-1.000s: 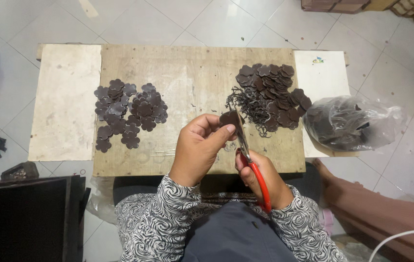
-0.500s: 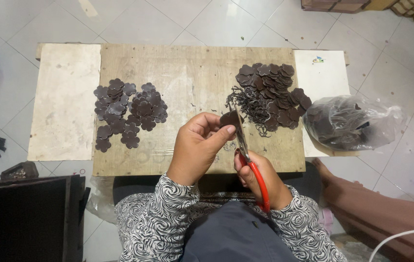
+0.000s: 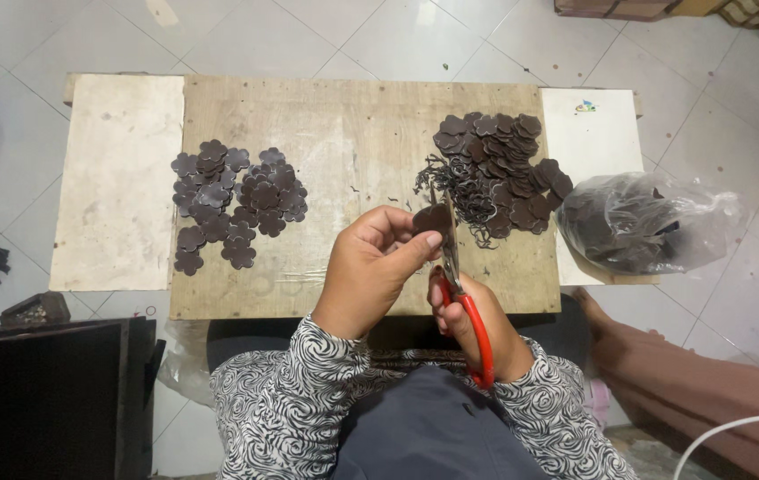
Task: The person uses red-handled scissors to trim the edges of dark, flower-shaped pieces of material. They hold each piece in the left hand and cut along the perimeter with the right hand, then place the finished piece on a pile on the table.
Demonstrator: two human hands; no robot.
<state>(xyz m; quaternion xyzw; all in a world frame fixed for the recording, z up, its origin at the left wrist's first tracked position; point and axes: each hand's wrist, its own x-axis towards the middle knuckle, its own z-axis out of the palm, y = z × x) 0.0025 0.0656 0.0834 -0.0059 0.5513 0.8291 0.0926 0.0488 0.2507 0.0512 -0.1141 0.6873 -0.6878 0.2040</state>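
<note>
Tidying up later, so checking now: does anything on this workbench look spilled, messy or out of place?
Only thin dark trimmings, strewn loosely beside the right pile of brown pieces. The left pile lies in a loose group. The plastic bag overhangs the bench's right edge.

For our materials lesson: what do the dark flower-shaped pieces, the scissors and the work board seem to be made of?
Flower-shaped pieces: thin, matte dark brown sheet, probably leather or a leather-like material; they lie flat, and thin curled trimmings lie beside the right pile.
Scissors, in the right hand: grey blades, likely metal; glossy red handles, likely plastic.
Work board: pale, worn and stained, probably plywood.
</note>
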